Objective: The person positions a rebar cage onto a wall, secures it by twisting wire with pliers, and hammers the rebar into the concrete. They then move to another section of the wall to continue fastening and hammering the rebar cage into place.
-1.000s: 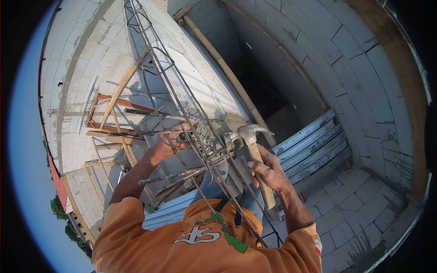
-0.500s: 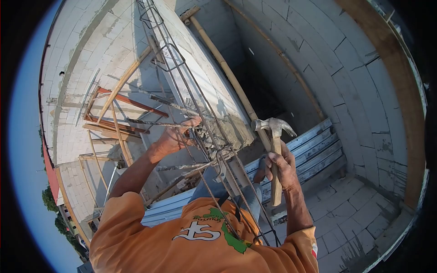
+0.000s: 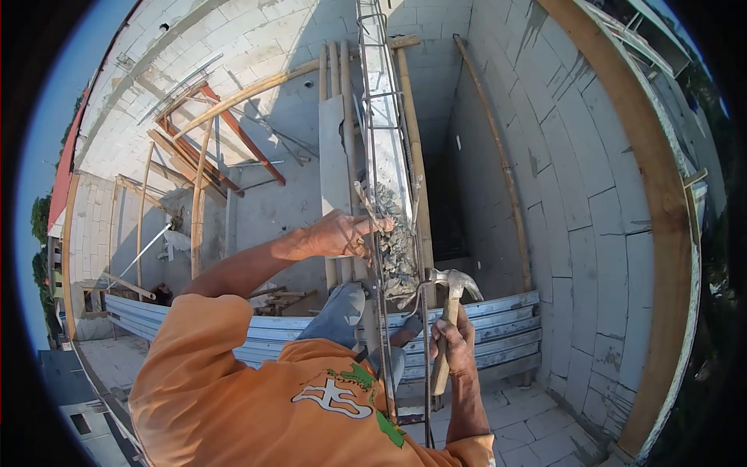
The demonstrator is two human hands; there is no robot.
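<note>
A claw hammer (image 3: pixel 445 342) is upright in my right hand (image 3: pixel 457 342), its metal head above the fingers. My left hand (image 3: pixel 340 233) reaches to the steel rebar cage (image 3: pixel 370 148), its fingers bent at the bars beside the rough broken concrete (image 3: pixel 398 253); whether they grip anything is too small to tell. The cage runs along the top of a pale concrete beam (image 3: pixel 387 148) and back toward my body.
Bamboo poles (image 3: pixel 412 132) lie along both sides of the beam. Corrugated metal sheets (image 3: pixel 498 327) cross below me. Block walls (image 3: pixel 576 202) rise at the right, beside a deep dark opening (image 3: pixel 447 218). A reddish frame (image 3: pixel 241 132) leans at the left.
The view has turned, so the beam and cage now run nearly straight up. My left hand has shifted along with the view and is still at the bars. The hammer stays in my right hand.
</note>
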